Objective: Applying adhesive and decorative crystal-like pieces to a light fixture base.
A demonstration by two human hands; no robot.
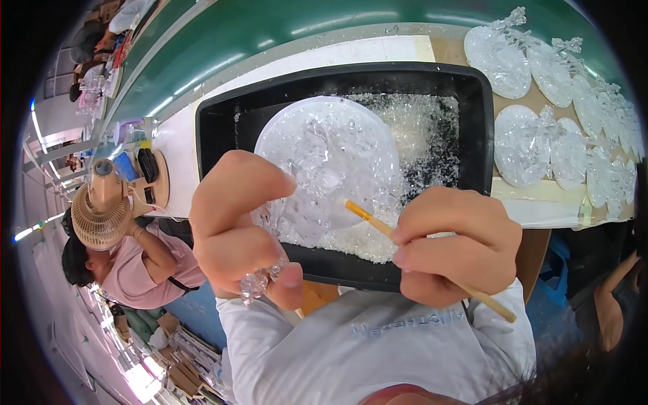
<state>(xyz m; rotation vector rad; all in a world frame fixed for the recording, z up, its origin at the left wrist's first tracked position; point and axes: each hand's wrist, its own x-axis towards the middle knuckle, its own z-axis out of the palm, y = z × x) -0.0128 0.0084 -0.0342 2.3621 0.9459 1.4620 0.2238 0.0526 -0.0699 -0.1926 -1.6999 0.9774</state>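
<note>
Above the black tray (480,135), I see my left hand (236,223) holding up a round clear plastic piece (331,158). My left fingers (260,177) are curled tight around the lumpy clear stem at the bottom of that piece, and the thumb presses on it from below. The round part stands up over the middle of the tray, tilted a bit toward me.

My right hand (455,243) is just beside it, on the right. Those fingers are closed around a thin wooden stick (378,225). The stick has a yellow tip, and the tip touches the lower right edge of the clear piece. The other end of the stick pokes out past my hand toward my white shirt (378,344).

Inside the tray lies a heap of little clear plastic bits (425,128), mostly at the back and right side.

To the right of the tray, on the tabletop (398,48), many more round clear pieces (523,145) lie flat in rows, some overlapping.

Far to my left there is a small tan fan (101,212), and near it a person in a pink shirt (152,266). A green strip (270,23) runs along the far side of the tabletop.
</note>
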